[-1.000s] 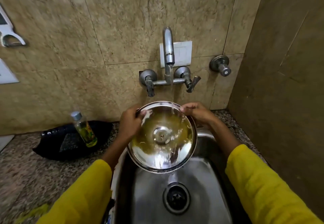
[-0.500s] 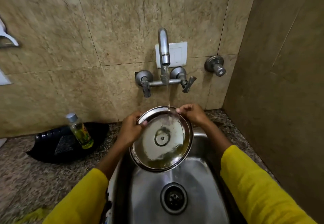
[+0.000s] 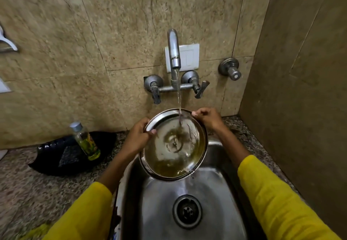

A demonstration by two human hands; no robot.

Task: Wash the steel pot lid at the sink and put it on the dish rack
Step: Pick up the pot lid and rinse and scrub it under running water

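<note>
The round steel pot lid [image 3: 175, 157] is held over the steel sink [image 3: 212, 192], hollow side towards me and tilted. My left hand [image 3: 138, 138] grips its left rim with the thumb inside. My right hand [image 3: 206, 116] pinches the upper right rim. Water runs from the wall tap [image 3: 173, 52] onto the upper part of the lid, pools at its lower edge and spills into the sink. No dish rack is in view.
A small bottle [image 3: 85, 141] of yellow-green liquid stands on a black tray [image 3: 56, 157] on the granite counter [image 3: 37, 192] to the left. The sink drain [image 3: 187, 211] lies below the lid. A tiled side wall [image 3: 300, 89] closes the right. A separate valve [image 3: 230, 69] sits right of the tap.
Both hands have kept their grip on the lid. The lid has tilted and the water stream now lands inside it, with more water swirling and pooling at the bottom edge.
</note>
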